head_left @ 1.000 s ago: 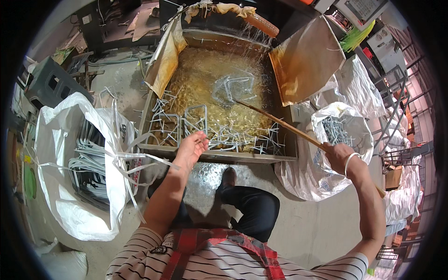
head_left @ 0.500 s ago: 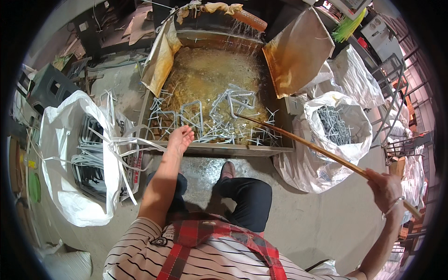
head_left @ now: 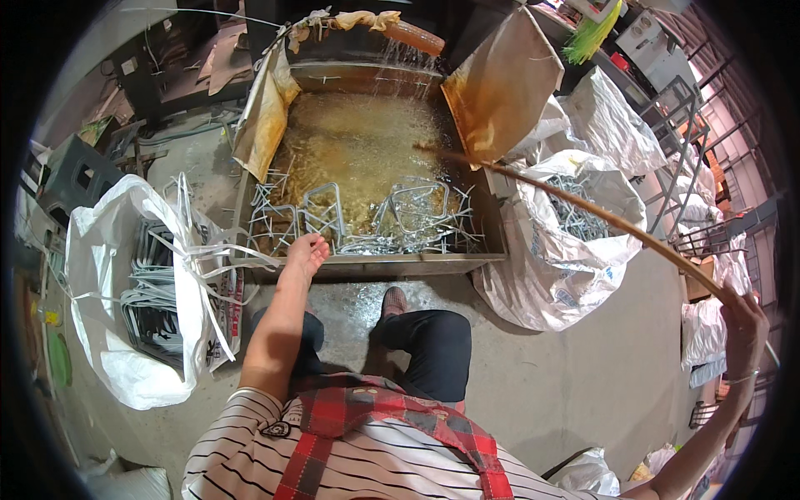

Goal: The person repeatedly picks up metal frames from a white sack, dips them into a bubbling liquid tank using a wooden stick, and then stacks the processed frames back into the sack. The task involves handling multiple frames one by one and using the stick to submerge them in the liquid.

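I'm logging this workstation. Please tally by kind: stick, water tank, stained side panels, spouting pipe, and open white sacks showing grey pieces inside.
Stick: 1
Water tank: 1
Stained side panels: 2
Spouting pipe: 1
Open white sacks: 2
Total: 7

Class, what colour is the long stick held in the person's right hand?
Brown: the long stick in the right hand shows best in the head view.

Wears pale shirt, thin dark stripes, short sleeves, small dark emblem at left; red-and-dark checked apron, matching straps; dark trousers; brownish shoe; thin pale wristband, right
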Tool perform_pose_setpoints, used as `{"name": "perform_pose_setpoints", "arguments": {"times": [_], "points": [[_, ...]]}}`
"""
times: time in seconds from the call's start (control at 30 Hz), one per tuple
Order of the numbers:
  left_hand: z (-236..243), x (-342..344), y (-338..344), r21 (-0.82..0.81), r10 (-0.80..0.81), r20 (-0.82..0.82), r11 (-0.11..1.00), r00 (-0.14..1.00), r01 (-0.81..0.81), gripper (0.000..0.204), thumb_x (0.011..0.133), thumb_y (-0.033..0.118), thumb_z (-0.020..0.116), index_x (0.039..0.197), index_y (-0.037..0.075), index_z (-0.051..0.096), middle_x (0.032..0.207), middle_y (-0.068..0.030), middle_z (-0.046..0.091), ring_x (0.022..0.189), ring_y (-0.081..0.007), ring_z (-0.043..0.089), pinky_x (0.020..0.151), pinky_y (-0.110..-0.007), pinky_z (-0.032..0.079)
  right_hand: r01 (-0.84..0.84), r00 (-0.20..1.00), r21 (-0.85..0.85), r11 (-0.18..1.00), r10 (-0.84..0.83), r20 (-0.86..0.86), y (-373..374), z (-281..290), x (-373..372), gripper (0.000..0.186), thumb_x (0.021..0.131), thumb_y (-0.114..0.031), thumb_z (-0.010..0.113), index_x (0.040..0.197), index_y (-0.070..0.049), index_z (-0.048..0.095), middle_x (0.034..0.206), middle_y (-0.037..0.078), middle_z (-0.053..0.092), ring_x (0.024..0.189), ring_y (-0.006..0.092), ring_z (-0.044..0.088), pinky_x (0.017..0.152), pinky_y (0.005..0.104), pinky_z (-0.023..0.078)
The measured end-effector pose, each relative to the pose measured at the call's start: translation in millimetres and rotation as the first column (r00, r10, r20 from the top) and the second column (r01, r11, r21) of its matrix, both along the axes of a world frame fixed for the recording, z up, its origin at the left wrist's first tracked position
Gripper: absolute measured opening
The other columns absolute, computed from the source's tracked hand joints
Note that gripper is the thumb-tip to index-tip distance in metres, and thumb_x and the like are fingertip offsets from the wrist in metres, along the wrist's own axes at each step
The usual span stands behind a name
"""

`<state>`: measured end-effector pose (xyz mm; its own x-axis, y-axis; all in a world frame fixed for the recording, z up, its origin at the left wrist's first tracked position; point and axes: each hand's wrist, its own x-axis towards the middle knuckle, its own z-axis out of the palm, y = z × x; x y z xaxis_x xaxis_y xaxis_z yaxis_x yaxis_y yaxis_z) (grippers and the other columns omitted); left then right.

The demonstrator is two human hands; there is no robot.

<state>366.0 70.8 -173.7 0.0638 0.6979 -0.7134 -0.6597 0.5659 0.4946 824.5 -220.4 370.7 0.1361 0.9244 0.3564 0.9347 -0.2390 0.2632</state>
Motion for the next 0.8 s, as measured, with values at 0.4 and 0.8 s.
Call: {"name": "perform_pose_setpoints", "arguments": {"times": [0.4,0.8], "points": [[-5.6,-9.5,4.6,0.064,0.011,0.076,0.998,0.997,-0.016,0.009,0.081,0.012,0.055,0.086,0.004,0.053,0.079,-0.0079,0.057,0.065,-0.0205,0.057,0.057,-0.031,0.051,0.495,0.714,0.114,0.861,-0.328,-0.618,-209.6,66.1,156.0,0.020,0.078,-0.005,0.062,0.098,-0.001,0.065,0.079,0.004,0.065,0.069,0.0113,0.058,0.061,0.0241,0.045],[-3.9,-35.5,8.2,0.104,0.384,0.027,0.917,0.923,-0.385,0.006,0.081,0.008,0.053,0.079,0.004,0.050,0.075,-0.0092,0.054,0.069,-0.0219,0.058,0.058,-0.033,0.051,0.488,0.865,-0.073,0.870,-0.471,0.173,22.8,-207.5,211.0,0.025,0.085,-0.024,0.045,0.091,-0.011,0.066,0.085,0.020,0.062,0.077,0.0369,0.061,0.069,0.0448,0.048]]}}
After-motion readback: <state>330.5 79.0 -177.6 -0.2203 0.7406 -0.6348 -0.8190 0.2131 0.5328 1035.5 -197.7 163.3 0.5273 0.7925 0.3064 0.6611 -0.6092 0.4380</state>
